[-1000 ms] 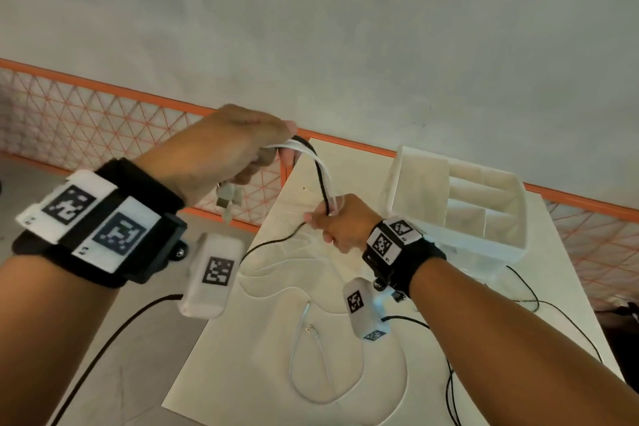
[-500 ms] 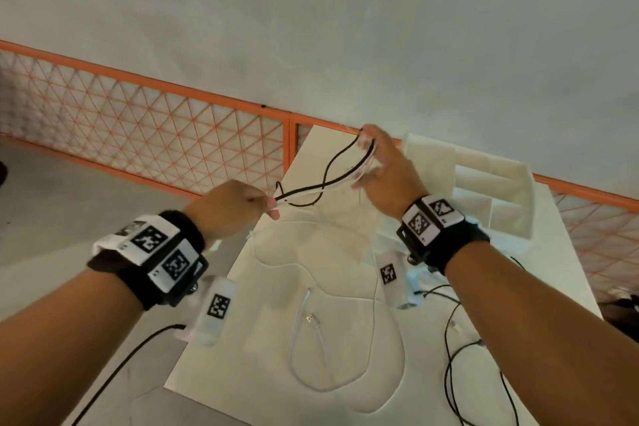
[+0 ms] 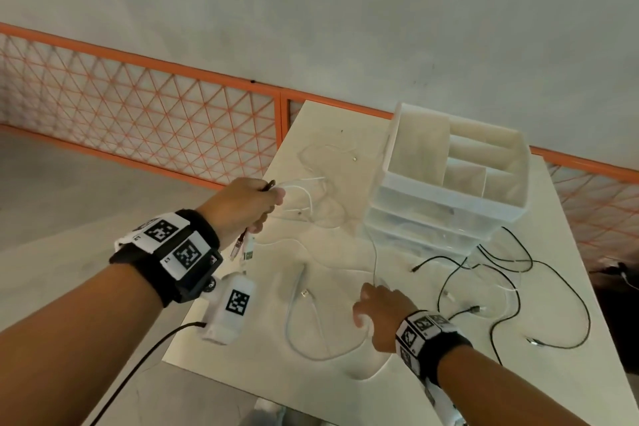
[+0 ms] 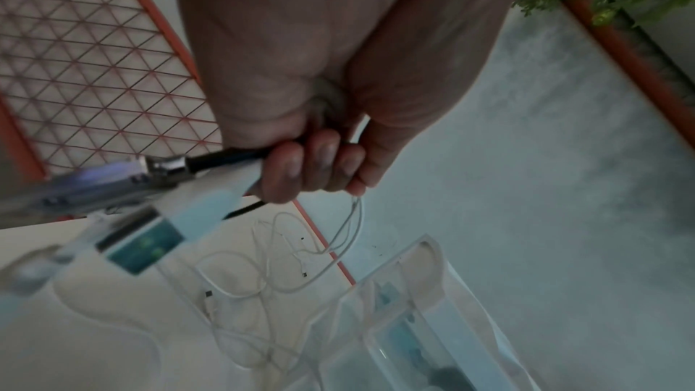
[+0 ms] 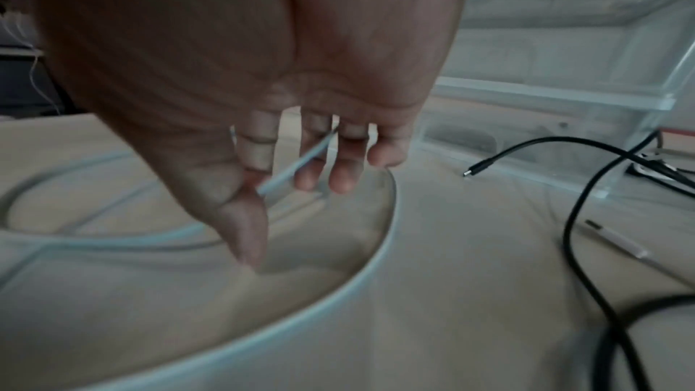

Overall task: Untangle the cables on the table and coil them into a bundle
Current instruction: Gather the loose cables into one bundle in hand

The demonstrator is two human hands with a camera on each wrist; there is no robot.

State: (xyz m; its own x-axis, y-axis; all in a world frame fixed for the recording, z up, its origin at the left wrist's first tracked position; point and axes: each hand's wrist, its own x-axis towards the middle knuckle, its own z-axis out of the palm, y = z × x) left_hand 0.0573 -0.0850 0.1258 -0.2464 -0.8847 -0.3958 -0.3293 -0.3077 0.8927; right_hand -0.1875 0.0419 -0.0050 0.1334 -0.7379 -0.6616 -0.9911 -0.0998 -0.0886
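a person's left hand [image 3: 247,206] keeps a closed grip on gathered thin white and black usb cables [image 4: 225,159] above the pale table [image 3: 449,356], right hand [image 3: 378,308] pinching a limp, light white cable [image 5: 297,170], probably best taken mid-length, not by plugs.

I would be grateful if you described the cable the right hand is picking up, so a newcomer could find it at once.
Start at the clear plastic organizer on the white table. In front of it, the right hand pinches a white cable. Unlike the black cables to its right, it is pale and lifted off the tabletop.
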